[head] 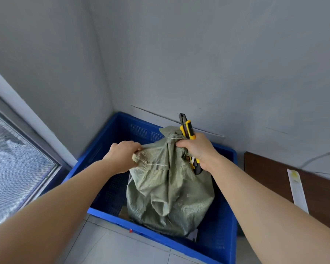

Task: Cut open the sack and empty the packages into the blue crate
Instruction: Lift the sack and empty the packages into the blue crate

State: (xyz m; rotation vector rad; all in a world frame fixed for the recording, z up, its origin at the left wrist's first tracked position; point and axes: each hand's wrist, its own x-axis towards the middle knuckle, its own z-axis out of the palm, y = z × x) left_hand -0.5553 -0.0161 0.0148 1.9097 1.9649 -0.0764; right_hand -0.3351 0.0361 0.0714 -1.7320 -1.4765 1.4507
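A green woven sack (170, 191) stands bulging inside the blue crate (223, 242), which sits in the corner of the room. My left hand (122, 155) grips the sack's upper left corner. My right hand (196, 149) clutches the sack's upper right corner together with a yellow and black utility knife (188, 128), whose tip points up and away. A stitched seam runs across the sack's top between my hands. A bit of brown and white package shows at the crate bottom under the sack.
Grey walls meet just behind the crate. A window with a mesh screen (13, 168) is at the left. A dark brown tabletop (293, 183) with a white paper strip (298, 189) lies at the right. Light floor tiles (122, 248) are in front.
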